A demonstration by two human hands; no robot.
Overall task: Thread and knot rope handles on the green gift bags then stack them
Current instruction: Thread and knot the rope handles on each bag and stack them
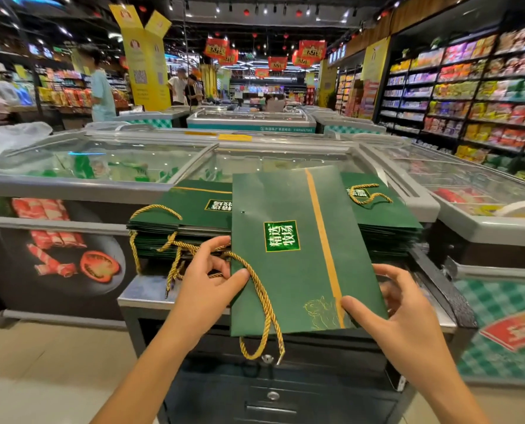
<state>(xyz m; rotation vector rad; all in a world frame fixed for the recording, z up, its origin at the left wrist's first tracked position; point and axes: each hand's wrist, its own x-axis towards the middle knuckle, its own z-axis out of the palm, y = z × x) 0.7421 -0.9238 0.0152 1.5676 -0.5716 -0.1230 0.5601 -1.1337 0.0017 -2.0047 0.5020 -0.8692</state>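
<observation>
Item under inspection: one flat dark-green paper gift bag with a gold stripe (285,286), held just above the steel desk (142,292), between a left stack of green bags (194,215) and a right stack of green bags (386,221).

Left grip (206,280): pinching the bag's left edge, thumb on top, beside the point where the twisted gold rope handle (262,298) leaves the bag.

Right grip (402,313): pinching the near right corner, thumb above, fingers beneath.

Orientation: the bag's long axis runs away from the person, tilted slightly right. The rope trails off the near edge. A small punched hole (243,212) shows unfilled toward the far end of the left edge.

Assessment: threading appears incomplete; the left grip is the nearer to that hole.
</observation>
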